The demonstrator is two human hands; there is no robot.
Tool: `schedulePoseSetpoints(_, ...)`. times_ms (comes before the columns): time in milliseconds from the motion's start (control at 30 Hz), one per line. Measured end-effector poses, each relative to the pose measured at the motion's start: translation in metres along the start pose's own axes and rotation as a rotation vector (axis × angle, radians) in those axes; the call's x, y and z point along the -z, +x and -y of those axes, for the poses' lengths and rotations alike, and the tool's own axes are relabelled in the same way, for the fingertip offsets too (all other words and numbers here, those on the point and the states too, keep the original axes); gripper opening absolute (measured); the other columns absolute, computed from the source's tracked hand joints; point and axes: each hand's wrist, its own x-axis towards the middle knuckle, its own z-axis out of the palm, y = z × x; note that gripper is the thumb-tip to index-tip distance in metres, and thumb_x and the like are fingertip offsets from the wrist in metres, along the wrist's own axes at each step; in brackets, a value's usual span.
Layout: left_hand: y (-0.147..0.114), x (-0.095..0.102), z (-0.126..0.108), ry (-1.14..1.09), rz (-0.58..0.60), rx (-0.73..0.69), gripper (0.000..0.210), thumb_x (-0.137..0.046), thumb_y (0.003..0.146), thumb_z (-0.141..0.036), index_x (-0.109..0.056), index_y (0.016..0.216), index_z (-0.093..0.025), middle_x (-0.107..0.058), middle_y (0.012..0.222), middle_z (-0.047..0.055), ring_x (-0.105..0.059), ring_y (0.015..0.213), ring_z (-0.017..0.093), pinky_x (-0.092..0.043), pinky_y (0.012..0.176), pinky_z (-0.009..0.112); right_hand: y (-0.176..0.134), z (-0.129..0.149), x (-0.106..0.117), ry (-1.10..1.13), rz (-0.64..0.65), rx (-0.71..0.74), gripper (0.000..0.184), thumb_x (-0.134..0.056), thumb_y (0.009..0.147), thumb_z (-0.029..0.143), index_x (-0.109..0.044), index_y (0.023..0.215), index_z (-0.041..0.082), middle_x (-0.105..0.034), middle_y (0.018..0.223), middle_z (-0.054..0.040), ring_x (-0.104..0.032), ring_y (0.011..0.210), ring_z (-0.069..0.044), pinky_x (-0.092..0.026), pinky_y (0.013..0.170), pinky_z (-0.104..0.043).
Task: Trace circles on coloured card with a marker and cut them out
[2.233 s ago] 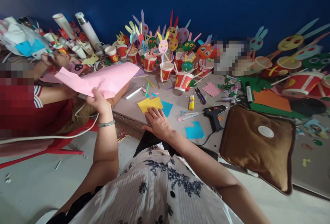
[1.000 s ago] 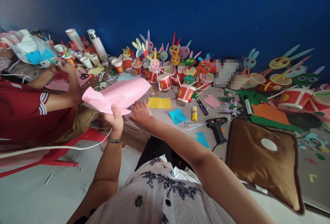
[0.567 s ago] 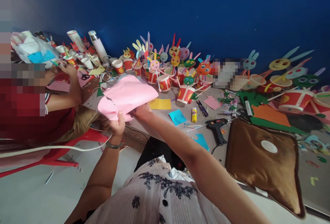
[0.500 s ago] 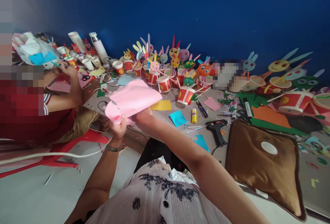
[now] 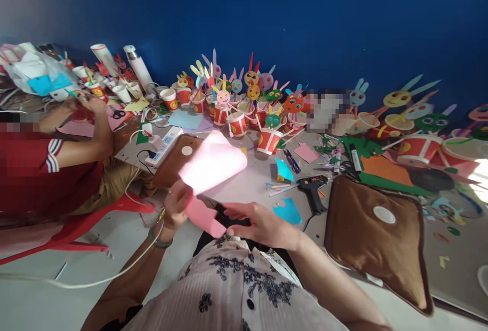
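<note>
My left hand (image 5: 177,206) is closed on a pink sheet of paper (image 5: 213,162), which is folded or curled. Its upper part is brightly lit above the table, and a darker pink flap (image 5: 206,216) hangs below the fingers. Just right of the flap is my right hand (image 5: 263,224), fingers stretched out and thumb apart. The thumb tip is close to the flap's corner; whether they touch I cannot tell. Near this hand lie a blue paper piece (image 5: 287,211) and a black glue gun (image 5: 314,193).
Paper cups (image 5: 269,140) with rabbit-face cutouts line the wall. A brown cushion-like pad (image 5: 375,242) lies at right; a power strip (image 5: 165,145) stands at left. Scissors (image 5: 292,161) and paper scraps lie about. At far left a person in a red shirt (image 5: 76,178) sits working.
The pink paper has come down and turned in my left hand. My right hand has left its underside and drawn back toward my body. The upper blue paper now looks tilted.
</note>
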Motion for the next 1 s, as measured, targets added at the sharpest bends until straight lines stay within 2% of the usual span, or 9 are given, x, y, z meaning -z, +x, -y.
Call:
schedulePoseSetpoints(133, 0.007, 0.002, -0.023, 0.015, 0.016, -0.390, 0.033, -0.047, 0.102, -0.022, -0.067, 0.128, -0.025, -0.075, 0.123, 0.009, -0.066, 0.125, 0.026, -0.053, 0.111, 0.052, -0.024, -0.021, -0.003, 0.306, -0.366, 0.043, 0.085, -0.053, 0.098, 0.064, -0.016, 0.166, 0.029, -0.064, 0.140, -0.0177, -0.071, 0.117, -0.027, -0.061, 0.095, -0.049)
schedulePoseSetpoints(200, 0.012, 0.003, -0.036, 0.100, 0.031, -0.528, 0.040, -0.045, 0.101, -0.012, -0.062, 0.136, -0.021, -0.072, 0.129, 0.011, -0.063, 0.129, 0.025, -0.052, 0.112, 0.048, -0.033, -0.026, -0.004, 0.107, -0.681, 0.064, 0.086, -0.052, 0.100, 0.060, -0.007, 0.167, 0.031, -0.051, 0.153, -0.0197, -0.060, 0.134, -0.031, -0.057, 0.102, -0.055)
schedulePoseSetpoints(300, 0.016, 0.003, -0.055, 0.179, 0.171, -0.524, 0.037, -0.047, 0.101, -0.011, -0.061, 0.134, -0.019, -0.070, 0.132, 0.011, -0.062, 0.125, 0.024, -0.050, 0.113, 0.047, -0.042, -0.018, -0.001, -0.386, -1.062, 0.103, 0.088, -0.063, 0.096, 0.047, -0.013, 0.167, 0.031, -0.029, 0.168, -0.0173, -0.035, 0.153, -0.038, -0.040, 0.116, -0.067)
schedulePoseSetpoints(367, 0.017, 0.001, -0.066, 0.193, 0.319, -0.474, 0.035, -0.050, 0.101, -0.013, -0.062, 0.133, -0.018, -0.067, 0.135, 0.011, -0.060, 0.127, 0.026, -0.047, 0.115, 0.049, -0.040, -0.011, 0.001, -0.567, -1.010, 0.173, 0.078, -0.064, 0.097, 0.037, -0.026, 0.164, 0.032, -0.036, 0.166, -0.0143, -0.037, 0.152, -0.037, -0.038, 0.119, -0.066)
schedulePoseSetpoints(467, 0.020, 0.002, -0.074, 0.123, 0.469, -0.431, 0.035, -0.060, 0.098, -0.029, -0.063, 0.131, -0.018, -0.065, 0.136, 0.013, -0.056, 0.131, 0.029, -0.042, 0.118, 0.052, -0.021, -0.014, -0.005, -0.606, -0.630, 0.179, 0.056, -0.058, 0.101, 0.037, -0.047, 0.154, 0.027, -0.054, 0.154, -0.0153, -0.050, 0.144, -0.033, -0.044, 0.116, -0.060)
schedulePoseSetpoints(600, 0.033, 0.012, -0.061, -0.026, 0.332, -0.321, 0.045, -0.065, 0.092, -0.042, -0.064, 0.130, -0.020, -0.069, 0.130, 0.012, -0.060, 0.128, 0.029, -0.032, 0.123, 0.054, 0.014, -0.042, -0.026, -0.702, -0.355, 0.011, 0.060, -0.060, 0.098, 0.051, -0.056, 0.149, 0.019, -0.048, 0.158, -0.0220, -0.043, 0.149, -0.038, -0.041, 0.117, -0.062)
schedulePoseSetpoints(733, 0.055, 0.015, -0.037, 0.330, -0.002, 0.067, 0.028, -0.060, 0.093, -0.031, -0.065, 0.116, -0.016, -0.068, 0.120, 0.018, -0.063, 0.118, 0.034, -0.048, 0.102, 0.050, 0.030, -0.059, -0.041, -0.833, -0.289, -0.035, 0.065, -0.067, 0.094, 0.050, -0.056, 0.150, 0.018, -0.042, 0.161, -0.0246, -0.034, 0.151, -0.044, -0.033, 0.118, -0.067)
schedulePoseSetpoints(833, 0.071, 0.006, -0.027, 0.530, 0.082, 0.171, 0.026, -0.071, 0.085, -0.036, -0.064, 0.098, -0.015, -0.067, 0.101, 0.019, -0.064, 0.103, 0.039, -0.051, 0.086, 0.048, 0.029, -0.058, -0.041, -0.878, -0.278, -0.037, 0.064, -0.066, 0.094, 0.049, -0.056, 0.150, 0.019, -0.043, 0.161, -0.0235, -0.035, 0.150, -0.046, -0.032, 0.118, -0.067)
schedulePoseSetpoints(1000, 0.088, 0.007, -0.014, 0.381, 0.150, 0.199, 0.009, -0.054, 0.089, -0.019, -0.059, 0.082, -0.018, -0.065, 0.082, 0.011, -0.064, 0.083, 0.026, -0.048, 0.074, 0.035, 0.025, -0.054, -0.035, -0.880, -0.260, -0.041, 0.074, -0.071, 0.088, 0.058, -0.056, 0.149, 0.018, -0.044, 0.159, -0.0237, -0.035, 0.149, -0.048, -0.032, 0.118, -0.067)
